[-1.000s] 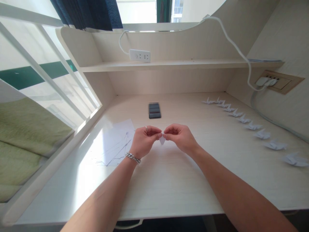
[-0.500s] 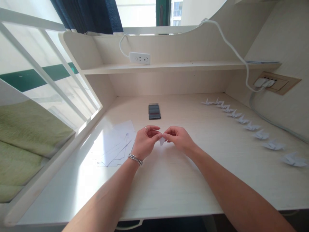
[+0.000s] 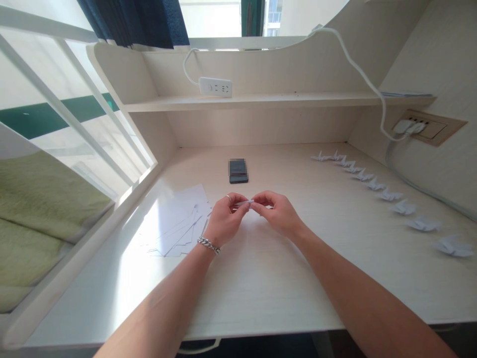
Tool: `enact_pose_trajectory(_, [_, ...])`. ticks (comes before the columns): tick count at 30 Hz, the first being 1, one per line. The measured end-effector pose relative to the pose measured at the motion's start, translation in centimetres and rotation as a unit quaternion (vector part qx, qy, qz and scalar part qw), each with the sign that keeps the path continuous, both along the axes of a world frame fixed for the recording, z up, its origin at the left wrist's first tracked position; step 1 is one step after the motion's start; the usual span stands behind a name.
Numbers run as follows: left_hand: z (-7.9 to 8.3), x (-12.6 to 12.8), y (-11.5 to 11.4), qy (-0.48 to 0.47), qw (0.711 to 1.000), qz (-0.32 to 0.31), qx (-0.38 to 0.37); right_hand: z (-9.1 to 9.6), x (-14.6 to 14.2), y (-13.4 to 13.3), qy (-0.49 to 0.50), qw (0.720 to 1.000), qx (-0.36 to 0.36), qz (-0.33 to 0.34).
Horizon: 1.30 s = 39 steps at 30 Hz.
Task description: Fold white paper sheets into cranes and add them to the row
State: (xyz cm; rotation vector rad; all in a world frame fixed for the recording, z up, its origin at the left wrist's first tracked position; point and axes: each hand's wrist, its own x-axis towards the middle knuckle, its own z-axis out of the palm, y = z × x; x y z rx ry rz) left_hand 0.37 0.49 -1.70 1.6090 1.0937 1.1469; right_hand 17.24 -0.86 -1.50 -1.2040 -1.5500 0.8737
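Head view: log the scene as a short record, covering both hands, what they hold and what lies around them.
Left hand: pinches small white paper piece
Right hand: pinches the same piece from its right side
Loose sheets: overlapping, flat on desk, left of the hands
Folded paper birds: row along the desk's right side
Dark object: beyond the hands, partly pixelated

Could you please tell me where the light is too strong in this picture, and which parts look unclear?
Head view: glare whitens the desk at left and part of the sheets; head view: the window looks largely white; head view: pixelation covers most of the dark object; head view: the nearest crane looks soft, the held paper unclear.
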Motion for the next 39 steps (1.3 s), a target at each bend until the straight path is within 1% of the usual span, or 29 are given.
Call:
enact_pose_trajectory(4, [0.06, 0.04, -0.12, 0.004, 1.0, -0.01, 0.01, 0.07, -0.22, -0.17, -0.01, 1.0, 0.011, -0.011])
enact_pose_trajectory(7, [0.08, 0.08, -0.15, -0.003, 1.0, -0.01, 0.014, 0.02, -0.31, -0.15, 0.001, 1.0, 0.023, -0.017])
enact_pose_trajectory(9, [0.03, 0.05, -0.13, -0.003, 1.0, -0.005, 0.017, -0.05, -0.3, -0.07, 0.014, 1.0, 0.013, -0.009])
enact_pose_trajectory(12, [-0.06, -0.13, -0.07, 0.012, 1.0, 0.003, 0.025, 0.03, -0.24, -0.02, 0.064, 0.996, -0.051, 0.028])
enact_pose_trajectory(15, [0.0, -0.32, -0.07, 0.025, 0.999, -0.004, 0.037, 0.43, -0.18, -0.12, 0.14, 0.979, -0.134, 0.066])
enact_pose_trajectory(18, [0.15, -0.38, -0.04, 0.013, 0.999, -0.017, 0.037, 0.77, -0.08, -0.26, 0.194, 0.964, -0.164, 0.08])
enact_pose_trajectory(20, [0.18, -0.34, 0.06, -0.02, 1.0, -0.005, 0.023, 0.78, 0.01, -0.3, 0.224, 0.956, -0.169, 0.088])
enact_pose_trajectory(22, [0.12, -0.29, 0.21, -0.058, 0.998, 0.025, 0.006, 0.68, 0.08, -0.29, 0.248, 0.949, -0.169, 0.093])
enact_pose_trajectory(24, [0.0, -0.25, 0.34, -0.077, 0.996, 0.043, -0.002, 0.56, 0.08, -0.24, 0.252, 0.949, -0.165, 0.09])
enact_pose_trajectory(31, [0.03, -0.19, 0.0, -0.029, 0.999, 0.013, 0.003, 0.2, -0.01, 0.06, 0.244, 0.958, -0.143, 0.049])
enact_pose_trajectory(39, [0.2, -0.01, -0.22, -0.082, 0.997, -0.011, -0.009, 0.3, -0.14, -0.04, 0.223, 0.967, -0.117, 0.044])
